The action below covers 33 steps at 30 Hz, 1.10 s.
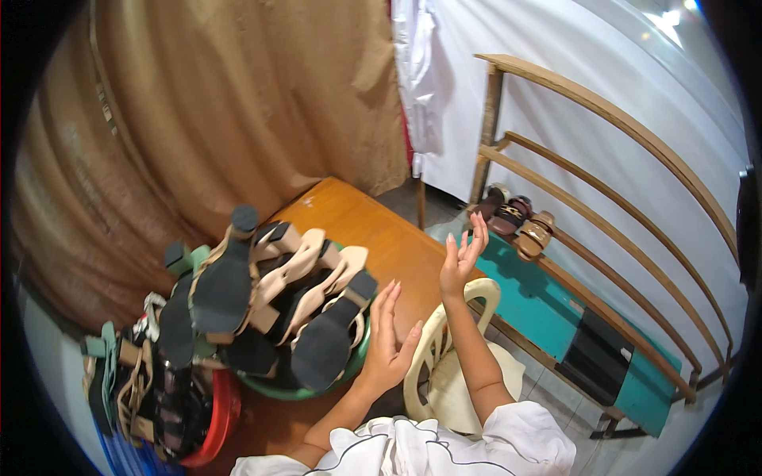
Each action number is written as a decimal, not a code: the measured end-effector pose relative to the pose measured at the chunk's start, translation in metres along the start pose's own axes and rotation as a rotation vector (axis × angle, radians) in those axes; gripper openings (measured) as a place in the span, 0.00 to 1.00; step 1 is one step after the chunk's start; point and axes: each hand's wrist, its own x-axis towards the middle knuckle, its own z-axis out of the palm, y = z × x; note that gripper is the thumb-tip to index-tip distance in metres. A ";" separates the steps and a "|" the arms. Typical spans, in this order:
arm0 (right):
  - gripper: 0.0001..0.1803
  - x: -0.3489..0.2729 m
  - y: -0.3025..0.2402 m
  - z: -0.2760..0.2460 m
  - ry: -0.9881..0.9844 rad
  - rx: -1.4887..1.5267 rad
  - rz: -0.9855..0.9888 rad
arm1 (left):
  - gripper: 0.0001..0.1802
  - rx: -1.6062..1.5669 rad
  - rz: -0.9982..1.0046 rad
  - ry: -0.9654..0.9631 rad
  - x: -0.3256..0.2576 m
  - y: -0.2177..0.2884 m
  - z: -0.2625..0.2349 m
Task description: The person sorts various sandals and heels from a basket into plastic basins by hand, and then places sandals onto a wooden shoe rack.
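Observation:
Both my hands are raised in the air with nothing in them. My left hand point(389, 341) has its fingers stretched upward and the thumb apart, just right of a heaped green basin point(309, 390). That basin holds a pile of heeled sandals; a black-soled sandal point(324, 349) lies sole up nearest my left hand. Beige straps and block heels show among them. My right hand point(462, 258) is spread above the backrest of a cream plastic chair point(484, 295), left of several sandals on a rack. Among those, a tan sandal point(535, 235) is closest to it.
A red basin point(225, 416) with more sandals stands at the lower left, beside a blue container point(119, 454). The wooden table point(381, 230) reaches back to a brown curtain point(238, 103). At the right, a wooden rack point(619, 99) has a teal and black shelf point(540, 301).

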 end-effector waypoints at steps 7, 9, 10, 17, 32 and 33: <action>0.23 -0.078 -0.121 0.073 -0.407 0.236 -0.101 | 0.31 0.113 0.165 0.385 -0.049 0.032 -0.099; 0.22 -0.106 -0.140 0.092 -0.540 0.266 -0.144 | 0.30 0.143 0.187 0.496 -0.067 0.040 -0.127; 0.23 -0.120 -0.154 0.099 -0.579 0.304 -0.148 | 0.29 0.161 0.195 0.549 -0.076 0.044 -0.139; 0.23 -0.192 -0.223 0.123 -0.898 0.512 -0.256 | 0.26 0.177 0.261 0.907 -0.149 0.072 -0.211; 0.23 -0.319 -0.286 0.176 -1.452 0.601 -0.146 | 0.20 0.530 0.271 1.515 -0.290 0.095 -0.316; 0.23 -0.325 -0.288 0.178 -1.458 0.615 -0.147 | 0.20 0.533 0.246 1.552 -0.299 0.094 -0.325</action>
